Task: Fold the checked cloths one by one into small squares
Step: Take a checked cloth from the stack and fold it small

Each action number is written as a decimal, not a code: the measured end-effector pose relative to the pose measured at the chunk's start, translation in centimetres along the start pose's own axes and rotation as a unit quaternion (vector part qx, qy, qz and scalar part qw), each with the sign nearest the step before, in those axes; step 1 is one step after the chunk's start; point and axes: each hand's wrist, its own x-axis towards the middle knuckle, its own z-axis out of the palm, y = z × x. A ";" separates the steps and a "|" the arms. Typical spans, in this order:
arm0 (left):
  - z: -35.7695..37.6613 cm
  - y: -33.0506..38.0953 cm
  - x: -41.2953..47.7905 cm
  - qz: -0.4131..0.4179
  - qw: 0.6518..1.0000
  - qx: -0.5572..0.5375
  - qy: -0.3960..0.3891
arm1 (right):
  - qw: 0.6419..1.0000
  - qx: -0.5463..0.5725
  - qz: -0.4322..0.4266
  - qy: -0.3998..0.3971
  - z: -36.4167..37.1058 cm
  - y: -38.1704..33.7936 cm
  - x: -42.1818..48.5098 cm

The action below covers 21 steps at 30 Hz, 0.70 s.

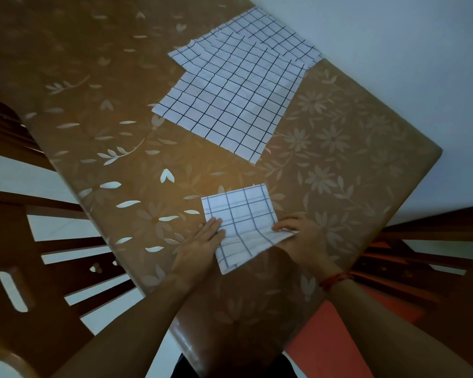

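- The surface has a glossy brown covering printed with pale flowers and leaves, with a rounded corner at the right.
- One folded cloth, white with dark checks, lies in layers by the near edge, its near right corner lifted.
- One spread cloth, same check, lies flat towards the far side, well apart from the folded cloth.
- Beneath it, further cloths show past its far and left edges.

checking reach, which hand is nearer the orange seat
Right. The right hand holds the cloth by its right corner, toward the orange seat; the left hand presses its left edge, farther off.
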 end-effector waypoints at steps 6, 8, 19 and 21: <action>-0.4 -0.2 -0.6 -0.020 0.999 -0.038 0.019 | 0.997 -0.049 -0.059 -0.031 0.3 1.2 -0.4; -0.8 0.0 -0.7 -0.014 0.999 -0.028 0.032 | 0.996 -0.042 -0.056 -0.045 0.5 1.4 -0.4; -1.1 -0.3 -1.6 -0.058 0.996 -0.037 0.056 | 0.997 -0.053 -0.039 -0.048 1.1 1.8 -0.5; -1.0 -0.3 -1.5 -0.074 0.995 -0.051 0.038 | 0.997 -0.049 -0.023 -0.050 0.8 1.5 -0.4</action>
